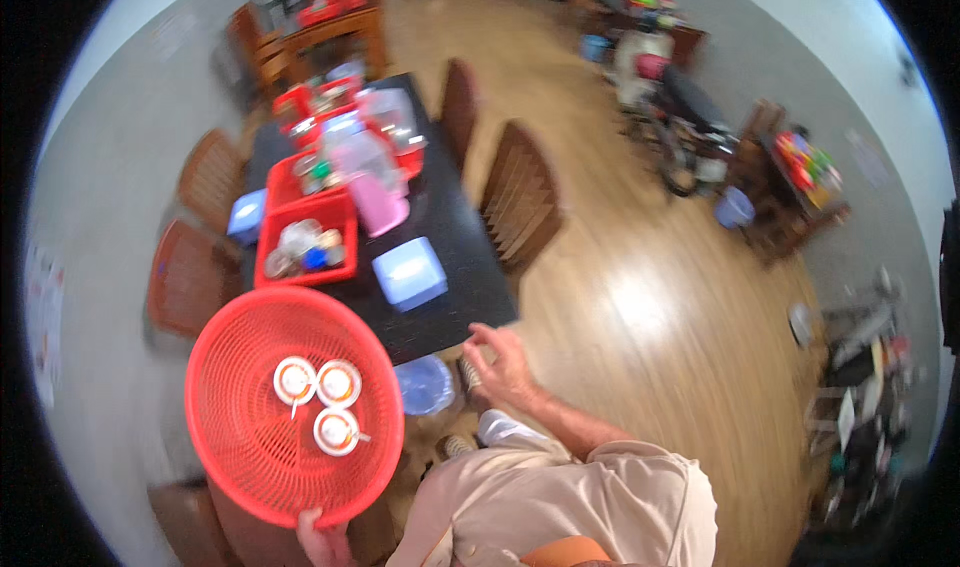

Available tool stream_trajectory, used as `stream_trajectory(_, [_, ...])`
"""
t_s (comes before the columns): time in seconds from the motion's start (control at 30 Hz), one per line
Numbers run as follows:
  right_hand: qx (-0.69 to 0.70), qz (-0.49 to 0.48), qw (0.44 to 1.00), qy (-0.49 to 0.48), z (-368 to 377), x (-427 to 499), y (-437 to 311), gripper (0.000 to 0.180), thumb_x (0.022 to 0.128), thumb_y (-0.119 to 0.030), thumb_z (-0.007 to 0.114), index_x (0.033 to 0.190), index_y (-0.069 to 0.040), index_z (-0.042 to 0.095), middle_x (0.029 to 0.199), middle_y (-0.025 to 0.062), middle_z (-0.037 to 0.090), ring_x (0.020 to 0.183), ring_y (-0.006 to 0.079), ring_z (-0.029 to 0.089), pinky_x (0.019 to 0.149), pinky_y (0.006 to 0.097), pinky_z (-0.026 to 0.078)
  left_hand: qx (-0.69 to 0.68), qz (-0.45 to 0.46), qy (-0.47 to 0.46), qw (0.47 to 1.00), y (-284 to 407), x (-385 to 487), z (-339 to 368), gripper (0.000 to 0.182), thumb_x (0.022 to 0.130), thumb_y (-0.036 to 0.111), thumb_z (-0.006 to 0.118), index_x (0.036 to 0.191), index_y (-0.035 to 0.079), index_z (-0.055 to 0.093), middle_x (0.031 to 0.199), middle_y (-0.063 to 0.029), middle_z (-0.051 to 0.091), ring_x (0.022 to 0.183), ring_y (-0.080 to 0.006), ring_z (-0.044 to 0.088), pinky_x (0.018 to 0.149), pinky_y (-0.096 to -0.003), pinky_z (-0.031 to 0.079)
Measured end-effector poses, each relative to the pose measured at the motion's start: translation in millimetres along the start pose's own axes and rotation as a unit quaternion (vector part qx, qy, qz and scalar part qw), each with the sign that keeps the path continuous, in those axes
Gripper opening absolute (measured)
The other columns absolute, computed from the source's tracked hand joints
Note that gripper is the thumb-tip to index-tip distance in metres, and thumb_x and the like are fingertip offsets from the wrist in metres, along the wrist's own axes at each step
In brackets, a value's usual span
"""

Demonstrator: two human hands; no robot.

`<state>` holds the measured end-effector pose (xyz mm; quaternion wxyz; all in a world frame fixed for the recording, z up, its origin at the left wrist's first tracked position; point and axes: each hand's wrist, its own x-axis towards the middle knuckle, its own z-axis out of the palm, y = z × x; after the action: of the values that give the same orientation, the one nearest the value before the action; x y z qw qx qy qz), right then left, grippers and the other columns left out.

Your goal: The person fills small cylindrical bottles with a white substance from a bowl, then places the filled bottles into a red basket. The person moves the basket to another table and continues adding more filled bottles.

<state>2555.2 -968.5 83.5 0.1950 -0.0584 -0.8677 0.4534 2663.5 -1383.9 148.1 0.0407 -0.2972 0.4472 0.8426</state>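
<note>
My left hand (pixel 321 543) grips the near rim of a large red perforated plastic basket (pixel 225 447). Three small white cups or bowls (pixel 337 430) with orange-red rings sit inside on the basket's bottom. Thin white handles or sticks show at two of them. My right hand (pixel 499 364) is empty, fingers apart, beside the near right corner of a black-topped table (pixel 457 267). On that table, beyond the basket, a red divided tray (pixel 345 270) holds jars and lids, one of them blue. A pale blue box (pixel 410 273) lies to its right.
A pink plastic container (pixel 379 203) and more red trays stand further along the table. Wooden chairs (pixel 523 192) line both sides. Under the near end is a blue bin (pixel 425 384). A motorbike (pixel 682 116) and a wooden stand (pixel 780 184) are along the right wall.
</note>
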Motion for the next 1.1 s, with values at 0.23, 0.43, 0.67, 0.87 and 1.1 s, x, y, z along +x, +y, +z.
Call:
stream_trajectory(0.23, [-0.048, 0.13, 0.982, 0.13, -130.2, -102.4, -4.3, 0.043, 0.094, -0.026, 0.072, 0.129, -0.002, 0.065, 0.103, 0.0095, 0.076, 0.1, 0.0282, 0.067, 0.1, 0.0458, 0.044, 0.085, -0.102, -0.1, 0.986, 34.5, -81.0, 70.1, 0.044, 0.089, 0.01, 0.073, 0.129, 0.003, 0.057, 0.128, -0.0161, 0.063, 0.114, -0.0338, 0.064, 0.102, -0.0474, 0.053])
stream_trajectory(0.43, [-0.065, 0.202, 0.946, 0.244, -248.8, -180.6, 27.7, 0.042, 0.093, -0.025, 0.073, 0.127, -0.002, 0.064, 0.1, 0.0087, 0.076, 0.1, 0.03, 0.067, 0.103, 0.048, 0.041, 0.127, -0.111, -0.17, 0.971, -45.8, -79.1, 131.7, 0.047, 0.078, 0.007, 0.061, 0.124, 0.002, 0.057, 0.121, -0.0151, 0.068, 0.107, -0.0325, 0.07, 0.086, -0.0495, 0.063])
stream_trajectory(0.67, [-0.122, 0.287, 0.909, 0.276, -380.0, -318.3, 83.9, 0.047, 0.091, -0.026, 0.073, 0.13, -0.001, 0.063, 0.1, 0.0119, 0.076, 0.1, 0.0325, 0.068, 0.102, 0.0484, 0.042, 0.133, -0.194, -0.216, 0.948, -173.7, -128.5, 203.4, 0.046, 0.076, 0.006, 0.063, 0.122, 0.005, 0.057, 0.116, -0.0083, 0.069, 0.096, -0.0276, 0.072, 0.071, -0.0439, 0.064])
stream_trajectory(0.87, [-0.169, 0.403, 0.824, 0.361, -518.6, -420.2, 115.7, 0.053, 0.091, -0.026, 0.073, 0.134, 0.003, 0.061, 0.101, 0.0174, 0.076, 0.102, 0.0369, 0.069, 0.102, 0.0495, 0.045, 0.188, -0.267, -0.295, 0.898, -273.1, -171.2, 324.6, 0.042, 0.079, 0.004, 0.06, 0.121, 0.004, 0.057, 0.112, -0.0104, 0.069, 0.093, -0.0262, 0.073, 0.069, -0.0448, 0.067])
stream_trajectory(1.1, [-0.139, 0.513, 0.74, 0.412, -577.7, -486.3, 154.5, 0.055, 0.089, -0.026, 0.073, 0.133, 0.004, 0.061, 0.101, 0.0203, 0.075, 0.103, 0.0374, 0.07, 0.096, 0.0478, 0.05, 0.245, -0.294, -0.366, 0.848, -392.8, -210.5, 467.0, 0.035, 0.083, 0.003, 0.057, 0.118, 0.0, 0.058, 0.114, -0.0134, 0.069, 0.095, -0.0303, 0.073, 0.075, -0.0483, 0.067])
